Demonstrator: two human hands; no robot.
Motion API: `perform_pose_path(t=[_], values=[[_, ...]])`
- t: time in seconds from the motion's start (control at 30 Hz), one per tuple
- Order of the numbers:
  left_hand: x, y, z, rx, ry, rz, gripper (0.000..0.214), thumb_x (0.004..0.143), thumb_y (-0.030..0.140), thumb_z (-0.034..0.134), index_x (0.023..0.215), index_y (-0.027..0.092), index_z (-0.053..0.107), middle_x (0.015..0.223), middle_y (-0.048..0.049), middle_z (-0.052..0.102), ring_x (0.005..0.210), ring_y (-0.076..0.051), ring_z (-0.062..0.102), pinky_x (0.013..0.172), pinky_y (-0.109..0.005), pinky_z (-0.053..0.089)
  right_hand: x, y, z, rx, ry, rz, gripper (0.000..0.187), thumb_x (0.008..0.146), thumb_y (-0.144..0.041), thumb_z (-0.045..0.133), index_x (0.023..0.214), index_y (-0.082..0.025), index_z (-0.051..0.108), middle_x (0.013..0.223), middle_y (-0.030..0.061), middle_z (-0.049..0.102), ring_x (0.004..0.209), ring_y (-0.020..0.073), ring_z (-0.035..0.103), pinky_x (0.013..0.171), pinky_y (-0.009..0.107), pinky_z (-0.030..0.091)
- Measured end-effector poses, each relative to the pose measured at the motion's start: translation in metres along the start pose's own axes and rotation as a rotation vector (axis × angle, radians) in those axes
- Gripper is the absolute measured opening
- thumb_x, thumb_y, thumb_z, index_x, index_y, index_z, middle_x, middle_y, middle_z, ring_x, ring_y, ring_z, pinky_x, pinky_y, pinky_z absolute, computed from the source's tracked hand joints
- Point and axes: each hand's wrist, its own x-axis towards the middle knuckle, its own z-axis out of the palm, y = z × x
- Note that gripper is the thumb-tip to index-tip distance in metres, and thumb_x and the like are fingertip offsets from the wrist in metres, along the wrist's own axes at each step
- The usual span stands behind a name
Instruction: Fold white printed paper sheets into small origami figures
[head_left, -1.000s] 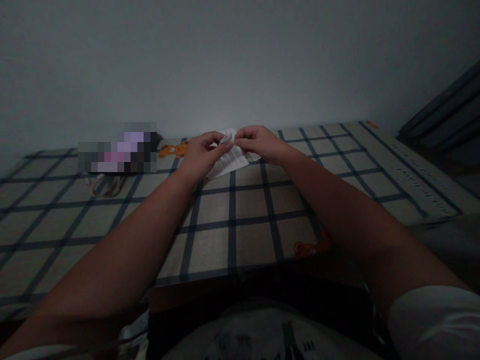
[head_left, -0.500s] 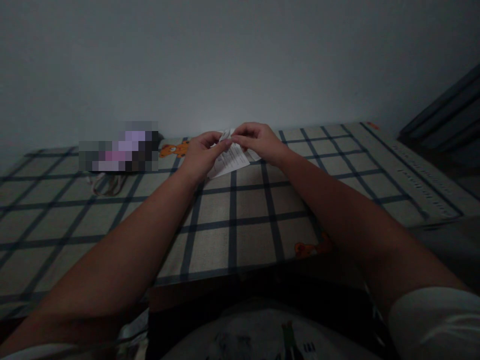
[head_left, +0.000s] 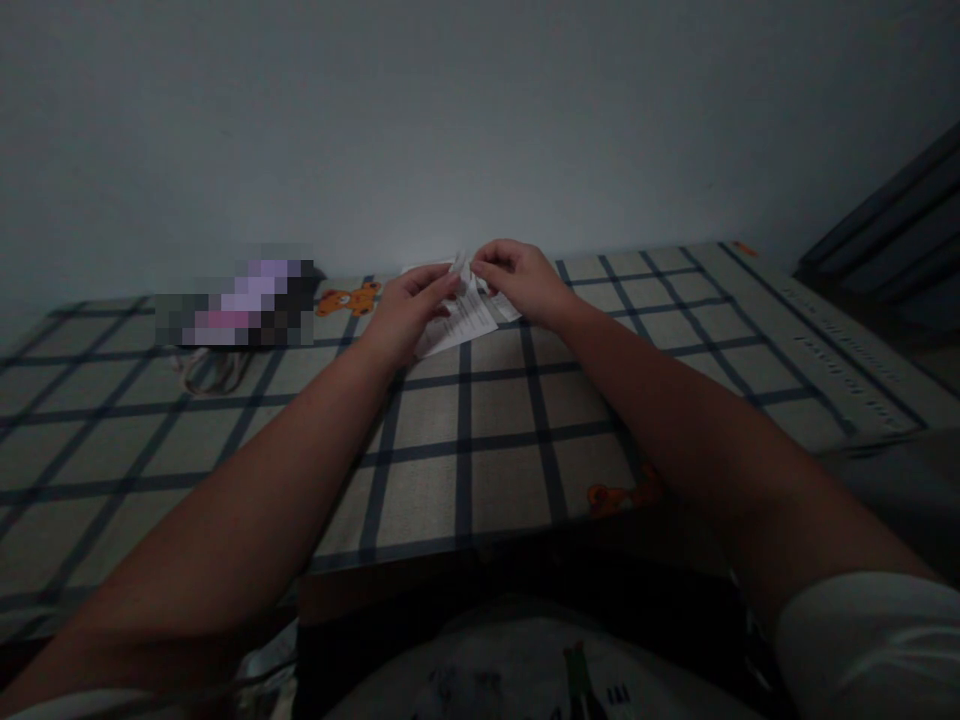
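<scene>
Two hands, left hand [head_left: 409, 310] and right hand [head_left: 519, 280], pinch a white printed paper sheet [head_left: 465, 315], its long axis running near-left to far-right, arms outstretched.

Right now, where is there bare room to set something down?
Bare checked cloth between the forearms and right of the right hand. Crowded by the wall: it and the left hand pinch the printed paper; blurred item and cord far left.

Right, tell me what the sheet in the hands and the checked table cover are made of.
Sheet: thin white paper, matt; it bears printed lines and holds sharp creases. Table cover: probably cloth, possibly vinyl; matt, printed checks and bears, lying flat.
</scene>
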Motion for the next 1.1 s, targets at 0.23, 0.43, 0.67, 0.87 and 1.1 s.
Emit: perform_pose_path(t=[0.23, 0.43, 0.67, 0.87, 1.1], values=[[0.0036, -0.0025, -0.0015, 0.065, 0.086, 0.036, 0.032, 0.071, 0.037, 0.078, 0.098, 0.02, 0.075, 0.092, -0.0044, 0.074, 0.082, -0.016, 0.066, 0.07, -0.026, 0.054, 0.0002, 0.0011, -0.001, 0.063, 0.043, 0.008, 0.02, 0.09, -0.037, 0.06, 0.091, -0.017, 0.06, 0.08, -0.0005, 0.058, 0.067, 0.009, 0.051, 0.063, 0.023, 0.044], [0.0033, -0.005, -0.0023, 0.052, 0.041, 0.032, 0.038, 0.075, 0.042, 0.075, 0.108, 0.021, 0.073, 0.102, -0.0068, 0.073, 0.092, -0.019, 0.067, 0.076, -0.031, 0.056, -0.0018, 0.0041, 0.0004, 0.073, -0.014, -0.015, 0.03, 0.081, -0.046, 0.07, 0.086, -0.016, 0.064, 0.08, 0.0012, 0.061, 0.074, 0.0118, 0.055, 0.067, 0.025, 0.047], [0.0036, -0.0054, -0.001, 0.057, 0.04, 0.065, 0.035, 0.075, 0.04, 0.076, 0.104, 0.022, 0.075, 0.102, -0.0059, 0.073, 0.087, -0.018, 0.067, 0.075, -0.031, 0.056, -0.0043, 0.0013, 0.0012, 0.14, -0.079, 0.042, 0.038, 0.084, -0.053, 0.065, 0.08, -0.015, 0.065, 0.074, 0.0007, 0.06, 0.069, 0.0105, 0.055, 0.063, 0.023, 0.047], [0.0028, -0.0019, -0.0015, 0.035, 0.012, 0.112, 0.026, 0.076, 0.035, 0.074, 0.098, 0.021, 0.076, 0.103, -0.0049, 0.072, 0.092, -0.017, 0.066, 0.088, -0.034, 0.054, -0.005, 0.0004, -0.0001, 0.174, -0.11, 0.094, 0.037, 0.085, -0.053, 0.063, 0.081, -0.016, 0.065, 0.077, 0.0013, 0.062, 0.071, 0.0106, 0.056, 0.062, 0.022, 0.047], [0.0002, 0.0034, -0.0015, 0.162, 0.02, 0.149, 0.021, 0.077, 0.032, 0.071, 0.095, 0.022, 0.077, 0.104, -0.0049, 0.069, 0.097, -0.019, 0.064, 0.086, -0.033, 0.055, -0.006, -0.0015, -0.0009, -0.003, -0.037, 0.029, 0.027, 0.088, -0.04, 0.062, 0.078, -0.015, 0.065, 0.073, 0.0004, 0.06, 0.07, 0.0111, 0.054, 0.066, 0.024, 0.044]])
